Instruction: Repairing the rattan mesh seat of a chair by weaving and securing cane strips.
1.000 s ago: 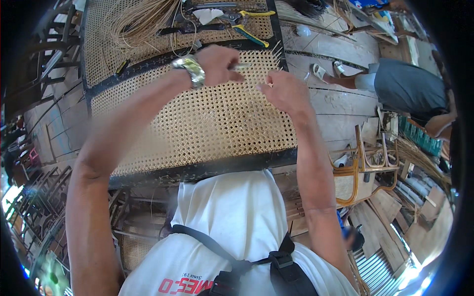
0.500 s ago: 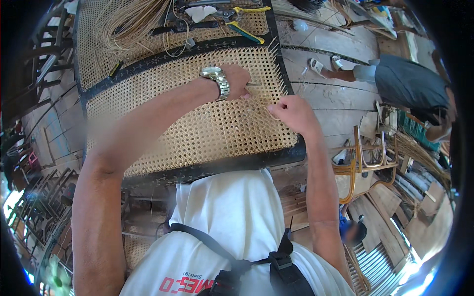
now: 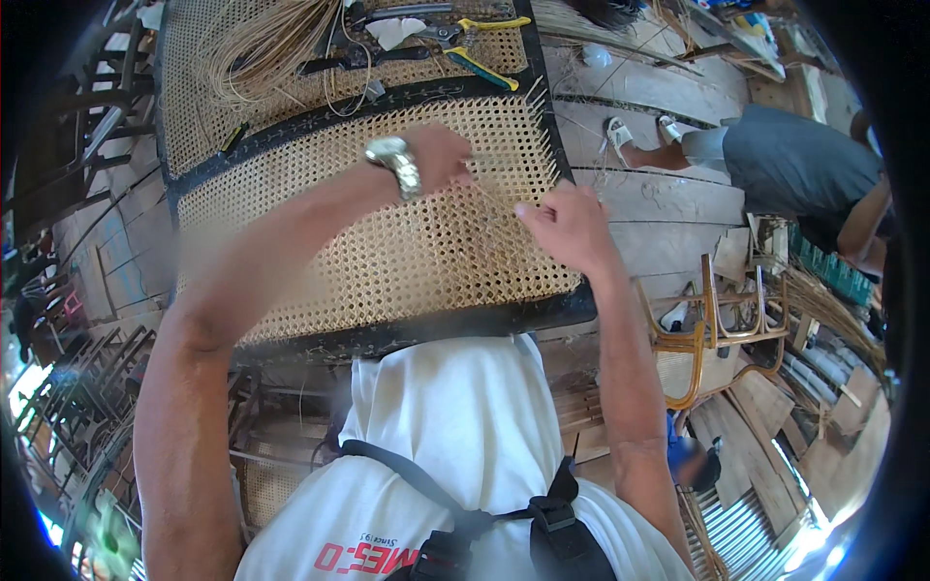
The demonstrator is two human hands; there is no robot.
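Change: both hands are sitting lower and nearer the body than a second ago; the left hand is now lying across the middle of the weave, and the right hand is drawing off toward the panel's right edge.
Fingers, left: they are pressing down on the pale woven cane panel in a black frame, curled over one spot; whether they are pinching anything I cannot tell. A silver metal wristwatch is riding on that wrist.
Fingers, right: they are clenched in a pinch around a thin pale cane strand, which is running taut between the two hands.
Strand axis: its long axis is lying slantwise over the panel, pointing from the left hand down and right to the right hand.
Panel: it is resting flat just in front of the person's chest, its long axis running left to right and tilting up toward the right.
Progress: open hexagonal weave is already covering almost the whole frame, so by my judgement most of the weaving is done; loose ends are sticking out along the right edge, and finishing there seems left.
Beyond: a loose bundle of cane strands and yellow-handled pliers are lying on a second woven panel farther off; another person in grey shorts is sitting on the plank floor.
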